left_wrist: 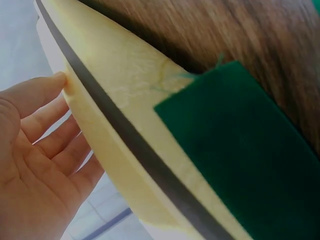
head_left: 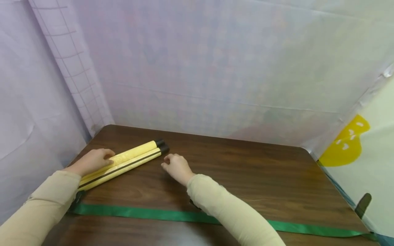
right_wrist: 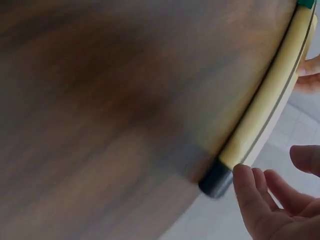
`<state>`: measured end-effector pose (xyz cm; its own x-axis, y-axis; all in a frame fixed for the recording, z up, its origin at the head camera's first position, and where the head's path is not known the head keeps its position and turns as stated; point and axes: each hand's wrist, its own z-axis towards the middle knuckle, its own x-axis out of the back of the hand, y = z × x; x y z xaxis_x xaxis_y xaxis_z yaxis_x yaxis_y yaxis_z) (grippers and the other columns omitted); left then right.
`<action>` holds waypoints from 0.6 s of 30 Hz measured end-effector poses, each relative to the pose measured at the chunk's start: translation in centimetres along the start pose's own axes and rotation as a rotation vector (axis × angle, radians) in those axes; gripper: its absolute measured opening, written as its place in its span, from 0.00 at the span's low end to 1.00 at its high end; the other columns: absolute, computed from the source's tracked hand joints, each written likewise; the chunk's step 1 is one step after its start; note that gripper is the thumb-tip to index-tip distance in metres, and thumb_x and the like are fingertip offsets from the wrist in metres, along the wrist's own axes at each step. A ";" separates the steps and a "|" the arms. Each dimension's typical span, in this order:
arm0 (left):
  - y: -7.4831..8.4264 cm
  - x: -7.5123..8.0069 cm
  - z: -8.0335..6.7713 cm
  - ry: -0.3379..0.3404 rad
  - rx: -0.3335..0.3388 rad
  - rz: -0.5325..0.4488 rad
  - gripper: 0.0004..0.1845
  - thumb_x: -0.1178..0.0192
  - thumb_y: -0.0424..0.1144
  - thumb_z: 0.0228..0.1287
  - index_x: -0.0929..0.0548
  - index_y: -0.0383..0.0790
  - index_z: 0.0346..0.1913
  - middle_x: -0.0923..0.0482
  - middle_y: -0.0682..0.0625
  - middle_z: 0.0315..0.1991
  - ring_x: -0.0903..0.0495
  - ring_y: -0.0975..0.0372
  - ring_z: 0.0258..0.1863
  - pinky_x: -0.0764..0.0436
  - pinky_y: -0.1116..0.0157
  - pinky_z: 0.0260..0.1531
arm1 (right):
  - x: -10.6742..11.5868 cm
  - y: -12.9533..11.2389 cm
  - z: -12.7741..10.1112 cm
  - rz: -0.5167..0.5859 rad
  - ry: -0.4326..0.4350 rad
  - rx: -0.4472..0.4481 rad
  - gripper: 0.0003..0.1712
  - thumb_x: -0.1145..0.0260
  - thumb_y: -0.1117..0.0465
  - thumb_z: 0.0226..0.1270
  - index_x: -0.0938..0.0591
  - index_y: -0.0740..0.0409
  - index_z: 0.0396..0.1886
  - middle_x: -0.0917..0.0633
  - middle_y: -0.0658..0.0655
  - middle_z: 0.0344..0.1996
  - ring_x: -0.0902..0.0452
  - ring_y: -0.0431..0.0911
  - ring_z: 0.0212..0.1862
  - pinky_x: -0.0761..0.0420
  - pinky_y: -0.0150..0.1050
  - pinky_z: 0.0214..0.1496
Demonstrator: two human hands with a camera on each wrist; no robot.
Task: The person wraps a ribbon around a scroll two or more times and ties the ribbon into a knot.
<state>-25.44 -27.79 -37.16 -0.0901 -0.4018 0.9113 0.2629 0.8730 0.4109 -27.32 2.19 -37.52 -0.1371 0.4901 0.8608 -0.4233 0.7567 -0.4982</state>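
Observation:
A yellow scroll (head_left: pixel 123 165) with black ends (head_left: pixel 164 148) lies slanted on the left of the table, its two rolls side by side. A dark stripe runs along the nearer roll. My left hand (head_left: pixel 93 160) rests against the scroll; in the left wrist view, thumb and fingertips (left_wrist: pixel 60 80) touch its edge, fingers loosely bent. My right hand (head_left: pixel 178 167) hovers just right of the black ends with relaxed fingers, apart from the scroll in the head view. In the right wrist view its fingertips (right_wrist: pixel 241 172) appear close to the black end.
A green ribbon (head_left: pixel 154 214) crosses the brown wooden table (head_left: pixel 246 177) near its front; its frayed left end shows beside the scroll. Pale cloth walls (head_left: pixel 197 68) enclose the back and sides. A yellow printed shape (head_left: pixel 344 150) shows on the right one.

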 end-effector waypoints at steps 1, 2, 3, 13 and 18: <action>0.0 0.0 0.0 0.002 0.001 0.000 0.21 0.42 0.38 0.64 0.25 0.22 0.52 0.25 0.28 0.48 0.28 0.36 0.48 0.28 0.43 0.44 | -0.2 -0.2 0.3 0.045 -0.009 -0.023 0.17 0.38 0.56 0.66 0.19 0.62 0.48 0.17 0.58 0.42 0.20 0.47 0.41 0.22 0.36 0.41; -0.1 0.1 0.0 0.002 0.004 -0.001 0.22 0.43 0.39 0.64 0.25 0.22 0.52 0.25 0.28 0.48 0.28 0.36 0.49 0.28 0.43 0.44 | -0.5 -0.5 0.6 0.096 -0.017 -0.051 0.17 0.38 0.56 0.66 0.19 0.63 0.49 0.17 0.57 0.42 0.20 0.47 0.41 0.22 0.36 0.41; -0.1 0.1 0.0 0.000 0.007 -0.005 0.22 0.43 0.39 0.64 0.26 0.22 0.53 0.25 0.28 0.49 0.28 0.35 0.49 0.28 0.43 0.44 | -0.7 -0.7 0.9 0.142 -0.021 -0.079 0.18 0.38 0.56 0.66 0.19 0.64 0.49 0.16 0.57 0.42 0.20 0.47 0.41 0.22 0.37 0.41; -0.2 -0.5 -0.1 -0.077 0.051 -0.005 0.28 0.43 0.48 0.64 0.26 0.22 0.53 0.25 0.28 0.49 0.28 0.36 0.49 0.28 0.43 0.46 | -3.1 -1.7 2.1 0.369 -0.037 -0.235 0.13 0.35 0.58 0.62 0.17 0.63 0.41 0.17 0.55 0.22 0.23 0.40 0.23 0.24 0.33 0.32; 0.4 -0.8 0.3 -0.090 0.047 -0.002 0.32 0.44 0.52 0.65 0.27 0.20 0.54 0.26 0.28 0.50 0.28 0.36 0.50 0.28 0.43 0.47 | -3.4 -1.8 2.1 0.687 -0.068 -0.306 0.12 0.35 0.65 0.60 0.20 0.69 0.41 0.17 0.57 0.30 0.17 0.48 0.33 0.19 0.35 0.36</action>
<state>-25.54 -27.06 -37.71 -0.1772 -0.3792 0.9082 0.2174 0.8849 0.4119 -27.93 -1.72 -39.37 -0.3397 0.8748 0.3453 0.0437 0.3814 -0.9234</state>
